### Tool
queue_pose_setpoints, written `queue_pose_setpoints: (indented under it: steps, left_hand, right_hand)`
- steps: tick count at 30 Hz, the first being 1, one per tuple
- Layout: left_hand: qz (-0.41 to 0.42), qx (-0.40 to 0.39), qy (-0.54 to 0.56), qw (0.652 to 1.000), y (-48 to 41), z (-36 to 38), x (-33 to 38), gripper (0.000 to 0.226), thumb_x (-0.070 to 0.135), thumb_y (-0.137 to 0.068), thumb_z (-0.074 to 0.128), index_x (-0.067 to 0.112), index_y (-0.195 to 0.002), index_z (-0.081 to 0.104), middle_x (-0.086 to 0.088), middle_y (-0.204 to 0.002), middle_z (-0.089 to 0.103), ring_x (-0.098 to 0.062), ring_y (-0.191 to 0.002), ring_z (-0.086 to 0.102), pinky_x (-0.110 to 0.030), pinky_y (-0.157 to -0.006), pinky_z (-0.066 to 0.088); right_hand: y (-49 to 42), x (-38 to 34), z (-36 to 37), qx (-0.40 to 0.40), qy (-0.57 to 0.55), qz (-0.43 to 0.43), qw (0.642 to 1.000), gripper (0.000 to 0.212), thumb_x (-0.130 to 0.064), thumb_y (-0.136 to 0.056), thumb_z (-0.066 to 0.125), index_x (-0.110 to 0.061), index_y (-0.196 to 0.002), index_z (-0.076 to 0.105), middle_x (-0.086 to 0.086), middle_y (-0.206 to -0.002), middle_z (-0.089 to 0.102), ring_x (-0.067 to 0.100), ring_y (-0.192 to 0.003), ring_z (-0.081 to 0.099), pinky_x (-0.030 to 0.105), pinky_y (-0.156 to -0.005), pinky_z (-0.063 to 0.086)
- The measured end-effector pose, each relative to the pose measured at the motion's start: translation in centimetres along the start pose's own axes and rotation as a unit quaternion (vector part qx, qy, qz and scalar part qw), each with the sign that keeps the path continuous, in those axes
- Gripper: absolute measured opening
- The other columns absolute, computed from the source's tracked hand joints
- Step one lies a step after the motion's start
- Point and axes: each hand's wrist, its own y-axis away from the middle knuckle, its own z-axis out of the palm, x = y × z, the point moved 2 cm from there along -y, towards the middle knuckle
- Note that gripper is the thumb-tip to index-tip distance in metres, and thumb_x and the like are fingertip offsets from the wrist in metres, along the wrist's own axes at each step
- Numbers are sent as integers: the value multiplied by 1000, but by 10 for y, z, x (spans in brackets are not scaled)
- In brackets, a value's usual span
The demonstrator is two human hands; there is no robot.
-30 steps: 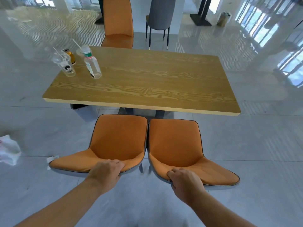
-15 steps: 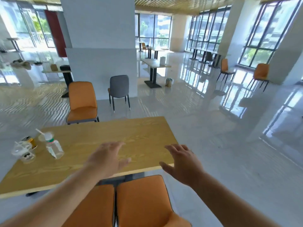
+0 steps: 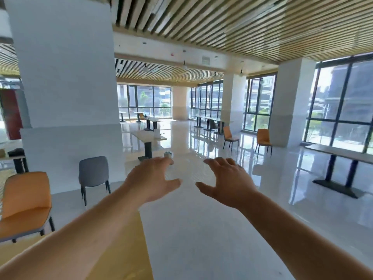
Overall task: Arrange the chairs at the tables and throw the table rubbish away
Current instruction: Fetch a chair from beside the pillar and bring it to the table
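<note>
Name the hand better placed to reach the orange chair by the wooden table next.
Left. The left hand hangs open on the orange chair's side; the right hand, also open, is farther off.

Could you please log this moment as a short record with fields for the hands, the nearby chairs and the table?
left hand: open, fingers spread, raised in the air, holding nothing
right hand: open, fingers spread, raised, holding nothing
wooden table: only a corner shows, bottom left
orange chair: left, beyond the table
grey chair: by the white pillar
far orange chairs: two, standing apart near the windows
</note>
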Motion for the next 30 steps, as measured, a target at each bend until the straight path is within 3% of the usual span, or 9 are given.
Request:
queue_pose_setpoints:
  steps: [4,9,14,20,25,30]
  left_hand:
    - [7,-8,-6,1000,-57,43,39,71,73,-79,57,36,-139,49,8,-147,52,-19,-126,51,-40,-96,48]
    - [9,-32,-20,999,-127,115,29,74,73,-78,59,37,-141,44,9,-150,48,-19,-131,44,-42,-103,43]
    - [10,-32,-16,999,-239,196,-8,80,78,-74,55,39,-142,41,9,-147,49,-18,-131,43,-43,-101,42]
    - [21,-44,6,999,-393,259,-57,75,76,-76,58,38,-139,44,9,-143,52,-17,-128,46,-41,-98,44]
    - [16,-42,4,999,-496,301,-97,73,74,-78,59,37,-139,46,9,-145,52,-17,-130,45,-42,-100,44]
    - [-17,-47,-27,998,-580,361,-163,76,78,-74,55,39,-138,46,12,-146,51,-15,-131,44,-39,-101,44]
  right_hand:
    - [-34,75,10,-10,18,7,1000,73,-75,-87,48,-31,-146,45,0,-144,56,25,-131,49,46,-105,44]
    - [-79,139,72,-33,13,10,999,76,-81,-84,44,-34,-145,47,-5,-141,57,20,-132,46,44,-106,41]
    - [-161,196,151,-73,42,4,996,81,-84,-84,43,-35,-148,42,-7,-145,53,19,-134,44,43,-108,40]
    - [-291,268,211,-105,62,5,993,58,-67,-92,50,-33,-139,54,-5,-136,61,18,-129,49,41,-104,43]
    - [-385,312,259,-84,43,8,996,71,-79,-87,44,-35,-143,50,-6,-137,61,18,-129,50,42,-104,45]
    - [-489,346,353,-73,13,-30,997,74,-80,-87,45,-36,-146,46,-6,-141,59,20,-132,47,41,-105,42]
